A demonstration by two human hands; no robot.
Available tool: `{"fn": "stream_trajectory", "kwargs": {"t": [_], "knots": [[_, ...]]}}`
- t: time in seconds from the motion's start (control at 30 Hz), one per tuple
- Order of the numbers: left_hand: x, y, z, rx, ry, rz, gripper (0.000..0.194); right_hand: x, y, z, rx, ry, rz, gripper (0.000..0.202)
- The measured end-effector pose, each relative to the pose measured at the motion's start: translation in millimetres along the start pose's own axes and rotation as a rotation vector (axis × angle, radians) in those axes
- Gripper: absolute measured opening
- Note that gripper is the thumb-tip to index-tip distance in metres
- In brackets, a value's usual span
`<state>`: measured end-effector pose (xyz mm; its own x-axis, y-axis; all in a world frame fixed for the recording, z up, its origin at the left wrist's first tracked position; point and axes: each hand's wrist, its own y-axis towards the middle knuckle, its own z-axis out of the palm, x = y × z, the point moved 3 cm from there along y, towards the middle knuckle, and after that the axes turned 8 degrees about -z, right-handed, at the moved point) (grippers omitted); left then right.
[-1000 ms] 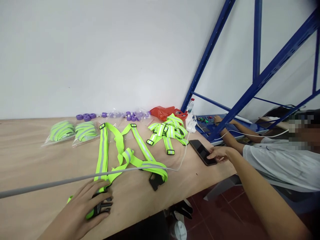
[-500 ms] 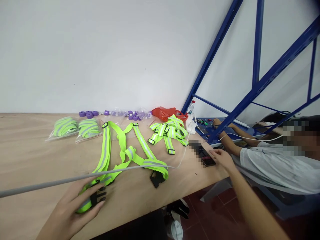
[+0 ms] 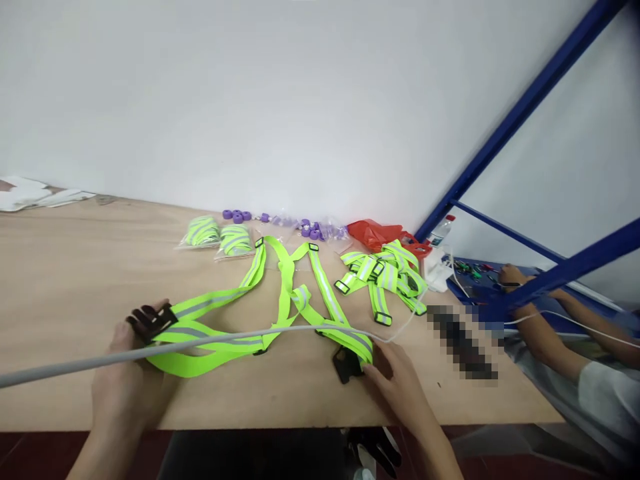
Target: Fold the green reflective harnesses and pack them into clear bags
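A neon-yellow reflective harness (image 3: 285, 287) with grey stripes and black sliders lies spread on the table in front of me. At its left end my left hand (image 3: 117, 370) grips the strap beside the black pronged buckle half (image 3: 151, 321); part of the fingers is behind the strap. My right hand (image 3: 400, 387) pinches the folded strap at the other end, next to the black socket buckle half (image 3: 346, 365). Across the harness and in front of it runs a grey cable (image 3: 210, 345).
Behind the harness are two bagged straps (image 3: 203, 232), purple rolls (image 3: 237, 216), and a red plastic bag (image 3: 375, 235). A pile of loose reflective straps (image 3: 393, 273) lies to the right, near a bottle (image 3: 440, 231) and a blue metal frame (image 3: 520, 120). A person's arms (image 3: 545, 337) rest beyond.
My right hand has left the phone and taken hold of the harness's right end. My left hand has drawn its buckle end outward to the left, spreading the strap. The view has turned left.
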<state>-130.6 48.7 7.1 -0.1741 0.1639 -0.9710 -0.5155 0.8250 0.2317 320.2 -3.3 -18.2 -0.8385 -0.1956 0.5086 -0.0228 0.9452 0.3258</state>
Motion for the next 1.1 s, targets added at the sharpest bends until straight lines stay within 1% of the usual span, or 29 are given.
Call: {"fn": "stream_trajectory", "kwargs": {"t": [0.07, 0.13, 0.17, 0.2, 0.23, 0.27, 0.33, 0.43, 0.5, 0.57, 0.63, 0.67, 0.7, 0.73, 0.8, 0.83, 0.87, 0.93, 1.0, 1.1], "knots": [[8.4, 4.5, -10.4, -0.018, -0.167, -0.204, 0.039, 7.3, 6.1, 7.2, 0.074, -0.027, -0.026, 0.052], [15.7, 3.9, -19.3, -0.057, -0.371, -0.45, 0.04, 11.2, 8.5, 12.7, 0.099, -0.053, -0.056, 0.044], [17.5, 2.2, -22.7, -0.079, -0.453, -0.539, 0.041, 11.2, 8.7, 15.0, 0.097, -0.057, -0.07, 0.04], [17.9, 0.6, -25.2, -0.094, -0.5, -0.586, 0.04, 9.8, 8.2, 16.9, 0.087, -0.058, -0.08, 0.036], [17.4, -0.6, -27.2, -0.107, -0.527, -0.597, 0.037, 7.3, 7.1, 18.5, 0.072, -0.058, -0.084, 0.036], [16.2, -1.0, -28.8, -0.123, -0.534, -0.575, 0.032, 4.2, 5.4, 19.9, 0.055, -0.059, -0.084, 0.037], [13.0, -0.1, -31.4, -0.154, -0.493, -0.47, 0.024, -1.8, 0.7, 21.7, 0.018, -0.07, -0.073, 0.041], [7.4, 2.1, -35.6, -0.225, -0.365, -0.296, 0.042, -4.4, -6.0, 22.7, -0.03, -0.078, -0.044, 0.044], [-0.1, 1.1, -37.0, -0.239, -0.249, -0.178, 0.046, -1.0, -8.4, 22.7, -0.061, -0.07, -0.033, 0.042], [-13.5, -4.0, -34.8, -0.263, -0.13, 0.01, 0.046, 3.6, -9.2, 23.1, -0.078, -0.038, -0.024, 0.038], [-29.2, -14.4, -24.2, -0.256, -0.062, 0.222, 0.044, 6.1, -9.9, 24.2, -0.071, 0.016, 0.024, 0.035], [-36.0, -21.1, -14.3, -0.205, -0.046, 0.307, 0.041, 6.1, -10.6, 24.8, -0.061, 0.041, 0.072, 0.034], [-41.7, -28.8, -1.1, -0.112, -0.016, 0.381, 0.038, 5.6, -11.6, 25.2, -0.058, 0.06, 0.127, 0.033], [-46.1, -37.6, 15.1, 0.02, 0.049, 0.457, 0.034, 5.0, -12.6, 24.9, -0.069, 0.072, 0.185, 0.032], [-47.0, -58.2, 53.3, 0.42, 0.31, 0.565, 0.034, 5.1, -13.7, 22.1, -0.133, 0.086, 0.261, 0.029], [-44.3, -67.6, 68.5, 0.537, 0.44, 0.6, 0.035, 6.1, -13.2, 19.6, -0.177, 0.097, 0.262, 0.028], [-40.3, -74.5, 80.2, 0.591, 0.557, 0.606, 0.036, 7.5, -11.9, 16.7, -0.218, 0.111, 0.243, 0.027], [-31.9, -82.3, 94.0, 0.634, 0.727, 0.6, 0.038, 8.7, -7.6, 9.8, -0.271, 0.122, 0.178, 0.026], [-25.7, -83.9, 96.6, 0.658, 0.812, 0.592, 0.04, 5.9, -2.6, 1.5, -0.289, 0.069, 0.105, 0.028], [-24.0, -82.4, 88.8, 0.706, 0.818, 0.604, 0.043, -3.8, 3.3, -10.4, -0.249, -0.143, -0.025, 0.04]]}}
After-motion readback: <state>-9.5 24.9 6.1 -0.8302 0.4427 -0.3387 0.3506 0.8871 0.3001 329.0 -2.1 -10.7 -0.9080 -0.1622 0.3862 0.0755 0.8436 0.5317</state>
